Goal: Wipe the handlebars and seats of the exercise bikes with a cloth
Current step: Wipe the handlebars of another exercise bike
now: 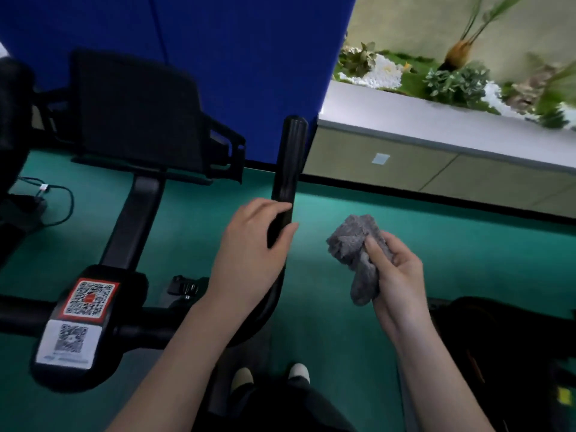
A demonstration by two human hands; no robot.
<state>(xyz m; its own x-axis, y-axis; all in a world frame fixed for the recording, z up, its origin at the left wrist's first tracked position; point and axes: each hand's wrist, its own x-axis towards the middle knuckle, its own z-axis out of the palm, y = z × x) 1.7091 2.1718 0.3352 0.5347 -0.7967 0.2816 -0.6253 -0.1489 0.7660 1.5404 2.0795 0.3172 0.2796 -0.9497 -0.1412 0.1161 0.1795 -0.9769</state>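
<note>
A black exercise bike fills the left and centre of the head view. Its right handlebar [288,163] points up and away from me. My left hand [249,244] grips this bar low down, fingers and thumb wrapped around it. To the right, apart from the bar, my right hand [396,269] holds a crumpled grey cloth [358,254], thumb pressing on it. The bike's centre block with QR stickers [84,310] sits at lower left, and the dark console screen [134,110] stands above it. No seat is clearly in view.
A blue partition [233,51] rises behind the bike. At right runs a beige cabinet with a white ledge [436,120] and plants on top. A cable [56,198] lies on the green floor at left. Another dark machine [498,338] sits at lower right. My shoes [299,372] show below.
</note>
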